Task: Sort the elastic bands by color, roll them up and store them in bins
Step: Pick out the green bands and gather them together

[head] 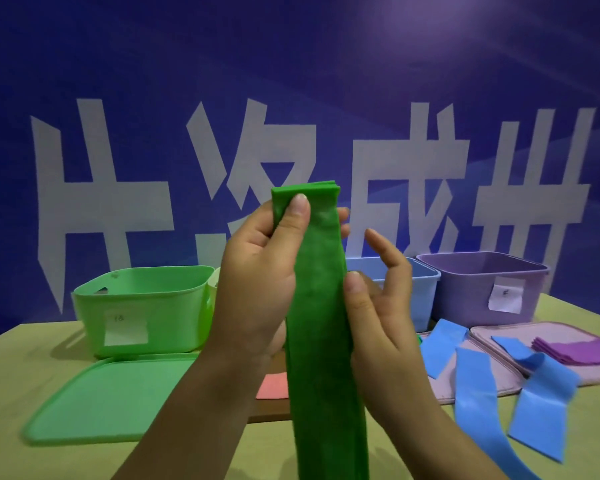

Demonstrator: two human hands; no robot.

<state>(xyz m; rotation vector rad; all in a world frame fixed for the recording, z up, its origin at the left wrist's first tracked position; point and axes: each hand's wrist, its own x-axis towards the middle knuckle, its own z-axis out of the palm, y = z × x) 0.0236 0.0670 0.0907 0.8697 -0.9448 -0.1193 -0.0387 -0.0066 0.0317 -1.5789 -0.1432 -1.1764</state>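
Left hand: the left hand is raised at frame centre, thumb pressed flat on the near face of the green band close to its top, fingertips wrapped round the far side; it is clamped on the band.
Right hand: the right hand stands just at 3 o'clock of the band, thumb tip touching the band's right edge at mid-height, the other fingers spread and loosely curled, clear of it; whether it truly pinches the band cannot be told.
Green band: a long, flat, matte strip, held upright, its top folded into several stacked layers with square edges; it hangs straight down past the bottom of the frame.
Green bin: the green bin sits at 9 o'clock of the hands, glossy plastic, rounded corners, a white paper label on its front wall.
Green lid: the green lid lies flat at 8 o'clock, in front of that bin.
Blue bin: the blue bin is partly hidden behind the right hand.
Purple bin: the purple bin stands at 3 o'clock, touching the blue one, also labelled.
Blue bands: the blue bands lie loose and creased at 4 o'clock, draped over a pale lilac lid.
Purple bands: a folded stack of purple bands rests at the right edge.
Table: the yellow-green table lies bare at 7 o'clock.
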